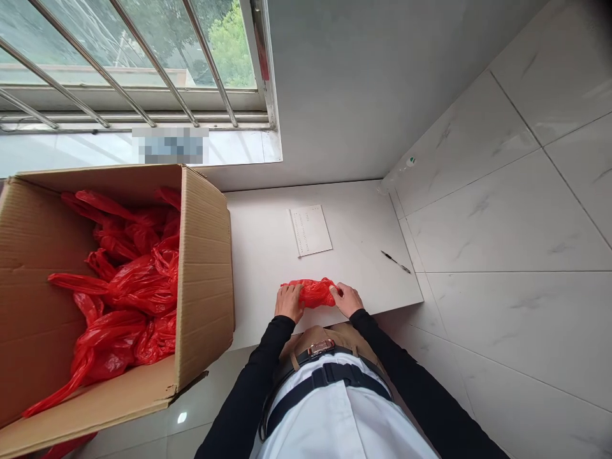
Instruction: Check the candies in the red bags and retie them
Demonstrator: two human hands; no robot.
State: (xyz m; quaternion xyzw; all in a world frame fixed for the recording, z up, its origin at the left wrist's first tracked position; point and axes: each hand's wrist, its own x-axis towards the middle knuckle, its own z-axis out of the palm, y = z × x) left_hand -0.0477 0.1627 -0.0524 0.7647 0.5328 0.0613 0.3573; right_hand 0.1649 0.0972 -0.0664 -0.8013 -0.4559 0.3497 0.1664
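Left hand (289, 301): bare, fingers closed over the left end of a red plastic bag (316, 293), their tips partly hidden. Right hand (347, 299): bare, thumb and fingers pinched shut on the bag's right end. Red plastic bag: one, crumpled into a short bundle, lying crosswise between the hands at the near edge of a white table (258, 255). Black sleeves (261, 376): a pair, reaching the wrists. Paper (310, 229): one white sheet bearing rows of small marks, flat on the table beyond the bag. Pen (396, 262): one, dark, lying slantwise near the table's right edge. Cardboard box (205, 280): large, flaps open, left of the hands, containing a heap of red bags (138, 280), knotted or twisted. Metal bars (153, 62): several, across the window above the box. Marbled tiles (507, 210): pale, at far right.
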